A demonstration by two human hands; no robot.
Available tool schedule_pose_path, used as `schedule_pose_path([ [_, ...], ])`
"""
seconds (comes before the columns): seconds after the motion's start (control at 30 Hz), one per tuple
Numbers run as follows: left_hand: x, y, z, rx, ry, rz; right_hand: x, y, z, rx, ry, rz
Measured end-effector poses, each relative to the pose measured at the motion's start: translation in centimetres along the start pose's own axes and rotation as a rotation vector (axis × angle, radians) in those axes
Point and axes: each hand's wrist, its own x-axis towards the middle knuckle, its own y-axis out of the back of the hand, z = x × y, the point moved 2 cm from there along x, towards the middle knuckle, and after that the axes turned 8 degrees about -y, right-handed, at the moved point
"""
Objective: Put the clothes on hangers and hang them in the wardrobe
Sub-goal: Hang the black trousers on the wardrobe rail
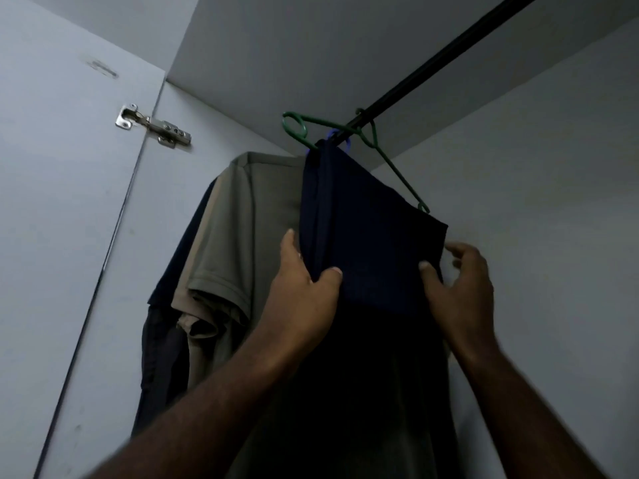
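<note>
Left hand (304, 288): grips the left edge of the navy garment, thumb on the front, fingers behind the cloth.

Right hand (460, 281): at the garment's right edge, thumb touching the front; fingers (460, 252) loosely spread behind the edge, not clearly closed on the cloth.

Navy garment (366, 236): hangs below the rail, between both hands; a blue hanger (333, 134) shows only as a hook at its top, on the rail. Judged hung, now being straightened.

Green hanger (373, 140): hooked on the rail just beside the blue one; no cloth of its own is visible on it, and the navy garment covers its lower left part. Judged spare, ready for another item.

Olive shirt (238, 236): hangs left of the navy garment, further along the rail; hanger hidden. Done.

Dark garment (162, 333): left of the olive shirt, mostly hidden behind it. Done, as far as shows.

Rail (432, 57): black, runs from the hangers up to the right.

Door hinge (152, 126): far left of the rail.

Clothes still waiting: none in view; cannot tell what is left.
</note>
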Motion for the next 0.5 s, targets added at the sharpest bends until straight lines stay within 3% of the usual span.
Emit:
schedule_pose_path([
  [0.1, 1.5, -0.1, 0.0, 0.031, 0.055, -0.034, 2.8, -1.8, -5.9, 0.095, 0.156, -0.183],
  [0.2, 4.3, -0.5, 1.3, 0.08, 0.035, -0.022, 5.2, -5.0, -9.6, 0.027, 0.229, -0.353],
  [0.4, 13.5, 1.3, 3.7, 0.178, -0.112, 0.252, 5.9, -7.3, -10.6, 0.026, 0.252, -0.414],
  [0.5, 15.5, 2.5, 4.1, 0.186, -0.154, 0.239, 6.6, -7.6, -10.8, -0.008, 0.287, -0.398],
])
